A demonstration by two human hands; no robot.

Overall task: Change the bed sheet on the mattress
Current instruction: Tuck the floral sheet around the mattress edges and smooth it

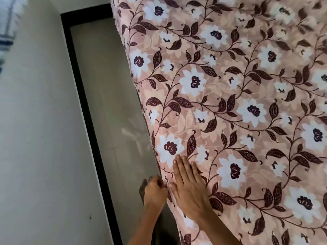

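At the edge, left hand [154, 190] pinches sheet [230, 103].

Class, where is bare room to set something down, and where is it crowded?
Free: the sheet beyond the right hand; the grey floor strip between black skirting and sheet. Crowded: the near edge, where left hand grips.

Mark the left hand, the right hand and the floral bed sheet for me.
left hand [154, 190], head view: back of the hand, at the sheet's edge.
right hand [189, 190], head view: back of the hand, lying flat.
bed sheet [230, 89], head view: bare floral top surface.
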